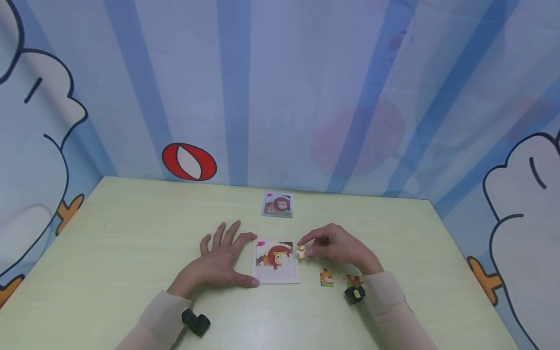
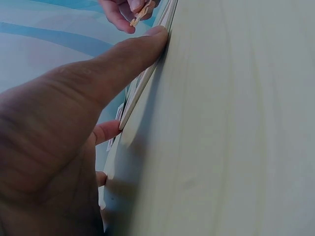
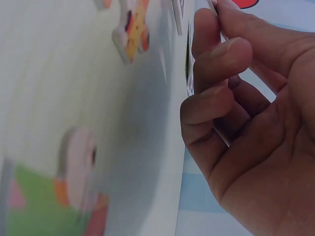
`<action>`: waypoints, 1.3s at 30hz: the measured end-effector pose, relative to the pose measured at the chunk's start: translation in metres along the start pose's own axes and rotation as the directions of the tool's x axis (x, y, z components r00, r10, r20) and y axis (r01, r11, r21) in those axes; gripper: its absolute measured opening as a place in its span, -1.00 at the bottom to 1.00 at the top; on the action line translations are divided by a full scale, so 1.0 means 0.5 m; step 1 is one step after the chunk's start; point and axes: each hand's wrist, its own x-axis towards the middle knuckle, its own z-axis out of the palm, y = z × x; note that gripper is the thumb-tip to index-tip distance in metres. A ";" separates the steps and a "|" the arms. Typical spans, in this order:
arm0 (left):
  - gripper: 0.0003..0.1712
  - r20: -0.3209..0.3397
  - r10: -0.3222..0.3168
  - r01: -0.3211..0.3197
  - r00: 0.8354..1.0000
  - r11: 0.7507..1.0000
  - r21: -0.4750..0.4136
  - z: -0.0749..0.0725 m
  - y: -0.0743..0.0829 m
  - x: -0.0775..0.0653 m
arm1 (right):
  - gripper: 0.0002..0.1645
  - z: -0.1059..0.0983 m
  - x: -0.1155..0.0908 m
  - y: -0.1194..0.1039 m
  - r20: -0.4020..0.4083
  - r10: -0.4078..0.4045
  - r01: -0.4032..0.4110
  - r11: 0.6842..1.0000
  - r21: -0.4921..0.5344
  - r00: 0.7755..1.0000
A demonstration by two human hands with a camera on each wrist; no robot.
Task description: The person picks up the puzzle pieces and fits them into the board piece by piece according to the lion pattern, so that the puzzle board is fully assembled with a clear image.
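Observation:
A square puzzle board (image 1: pixel 276 275) lies on the table, its upper part filled with a red-maned lion picture and its lower part bare white. My left hand (image 1: pixel 216 265) is spread at the board's left side, forefinger at the upper corner and thumb at the lower one. In the left wrist view that thumb lies along the board's edge. Between thumb and forefinger, my right hand (image 1: pixel 339 248) pinches a small puzzle piece (image 1: pixel 301 252) just beyond the board's right edge. Two loose puzzle pieces, one yellow and orange (image 1: pixel 326 278) and the other (image 1: pixel 352 280) partly hidden, lie below this hand.
Behind the board lies a picture card (image 1: pixel 277 205) with a similar lion. The pale table (image 1: pixel 144 218) ends at a blue striped curtain (image 1: pixel 280 97) at the back. Dark wrist cameras (image 1: pixel 196 323) jut from both sleeves close over the tabletop.

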 end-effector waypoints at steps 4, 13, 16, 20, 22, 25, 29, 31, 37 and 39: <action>0.22 -0.011 0.010 -0.011 1.000 1.000 -0.008 0.005 -0.005 0.001 | -0.74 0.005 0.008 -0.009 0.020 -0.023 0.023 1.000 -0.010 1.000; 0.21 -0.005 -0.004 0.004 1.000 1.000 -0.006 0.002 -0.001 0.002 | -0.73 0.015 0.030 -0.027 0.050 -0.047 0.048 0.999 -0.019 0.998; 0.21 0.004 -0.012 0.012 1.000 1.000 0.004 -0.002 0.002 0.000 | -0.73 0.017 0.034 -0.033 0.061 -0.052 0.053 0.998 -0.018 0.997; 0.21 0.001 -0.010 0.010 1.000 1.000 0.007 -0.002 0.002 0.000 | -0.72 0.021 0.039 -0.038 0.081 -0.067 0.068 0.998 -0.003 0.994; 0.21 0.001 -0.009 0.009 1.000 1.000 0.003 0.001 0.000 0.001 | -0.72 0.024 0.042 -0.039 0.090 -0.073 0.072 0.997 0.012 0.993; 0.22 -0.004 -0.003 0.003 1.000 1.000 0.001 0.002 0.000 0.003 | -0.73 0.028 0.044 -0.036 0.101 -0.076 0.072 0.997 0.040 0.992; 0.22 -0.002 -0.007 0.007 1.000 1.000 0.012 0.001 0.002 0.003 | -0.73 0.033 0.046 -0.034 0.112 -0.071 0.065 0.996 0.062 0.991; 0.21 -0.001 -0.008 0.008 1.000 1.000 0.015 0.001 0.002 0.002 | -0.73 0.036 0.047 -0.034 0.116 -0.067 0.060 0.996 0.067 0.991; 0.21 -0.006 0.000 0.000 1.000 1.000 0.004 0.002 0.001 0.002 | -0.75 0.045 0.050 -0.032 0.106 -0.039 0.035 0.999 0.040 0.994; 0.22 -0.009 -0.001 0.001 1.000 1.000 0.005 0.005 -0.003 0.004 | -0.76 0.049 0.052 -0.032 0.099 -0.021 0.018 0.999 0.030 0.995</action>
